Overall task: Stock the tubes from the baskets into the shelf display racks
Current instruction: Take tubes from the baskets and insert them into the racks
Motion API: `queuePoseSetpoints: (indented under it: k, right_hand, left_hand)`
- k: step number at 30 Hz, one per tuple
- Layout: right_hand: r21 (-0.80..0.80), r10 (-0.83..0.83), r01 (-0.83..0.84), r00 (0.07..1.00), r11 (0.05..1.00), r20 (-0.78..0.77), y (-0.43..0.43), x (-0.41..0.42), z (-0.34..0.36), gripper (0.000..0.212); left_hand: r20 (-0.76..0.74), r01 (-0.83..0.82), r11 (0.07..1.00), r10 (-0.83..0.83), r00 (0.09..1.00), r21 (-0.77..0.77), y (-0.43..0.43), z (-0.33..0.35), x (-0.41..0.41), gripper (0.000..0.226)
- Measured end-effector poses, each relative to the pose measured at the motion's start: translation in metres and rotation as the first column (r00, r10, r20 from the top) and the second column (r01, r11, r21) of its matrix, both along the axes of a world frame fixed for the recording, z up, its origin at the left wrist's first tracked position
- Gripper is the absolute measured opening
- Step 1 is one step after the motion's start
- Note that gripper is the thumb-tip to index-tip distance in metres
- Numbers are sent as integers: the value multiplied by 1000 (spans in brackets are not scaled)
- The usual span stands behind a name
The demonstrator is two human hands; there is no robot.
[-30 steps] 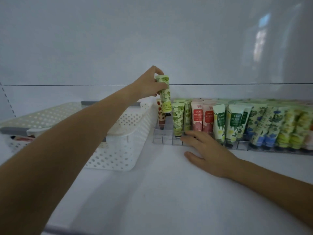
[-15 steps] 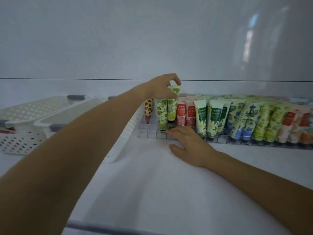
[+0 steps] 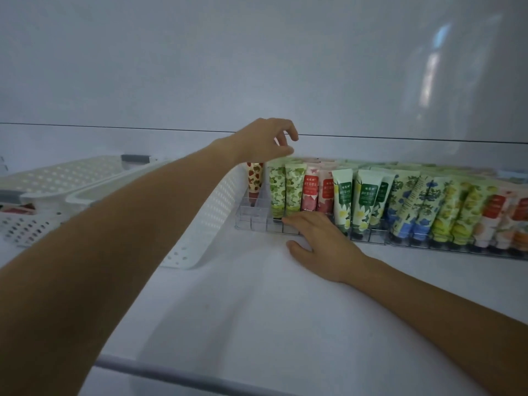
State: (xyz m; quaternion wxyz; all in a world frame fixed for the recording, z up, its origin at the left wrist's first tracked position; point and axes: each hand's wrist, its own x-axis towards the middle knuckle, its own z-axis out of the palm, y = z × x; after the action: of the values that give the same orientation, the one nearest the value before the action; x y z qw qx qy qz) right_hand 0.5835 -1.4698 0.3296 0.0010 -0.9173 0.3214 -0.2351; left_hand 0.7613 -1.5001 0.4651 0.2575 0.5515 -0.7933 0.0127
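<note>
- Green-leaf tube (image 3: 293, 190) stands upright in the clear rack (image 3: 257, 222), between a matching tube and the red tubes (image 3: 310, 192).
- Left hand (image 3: 265, 141) hovers just above it, fingers loosely curled, holding nothing.
- Right hand (image 3: 323, 241) lies flat on the shelf (image 3: 257, 310), fingertips touching the rack front; probably bracing it.
- Step: this placement looks complete.
- Next: fetch another tube from the white basket (image 3: 211, 212). Empty cells remain at the rack's left end.
</note>
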Motion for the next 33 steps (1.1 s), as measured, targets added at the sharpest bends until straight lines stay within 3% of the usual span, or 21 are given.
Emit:
queuePoseSetpoints:
  k: [8, 14, 18, 23, 27, 33]
  right_hand:
    - [-97, 22, -20, 999, 995, 25, 3, 27, 44, 45]
    - [-44, 69, -61, 980, 997, 188, -7, 119, 109, 40]
    - [10, 145, -149, 972, 989, 184, -3, 193, 121, 41]
    - [24, 179, -178, 983, 984, -39, -1, 269, 122, 43]
    - [78, 155, -140, 960, 987, -234, -9, 301, 117, 42]
    - [268, 138, -81, 970, 960, -201, -24, 312, 115, 27]
  left_hand:
    - [183, -191, 975, 209, 961, -111, 21, 22, 90, 24]
    - [230, -337, 926, 370, 900, -170, 37, 23, 173, 26]
    - [327, -371, 909, 415, 849, -190, 48, 15, 236, 28]
    - [247, -334, 939, 342, 906, -76, 55, -7, 301, 28]
    - [350, -287, 954, 240, 906, 90, 46, -16, 339, 28]
    - [478, -176, 949, 31, 878, 261, 18, -18, 356, 27]
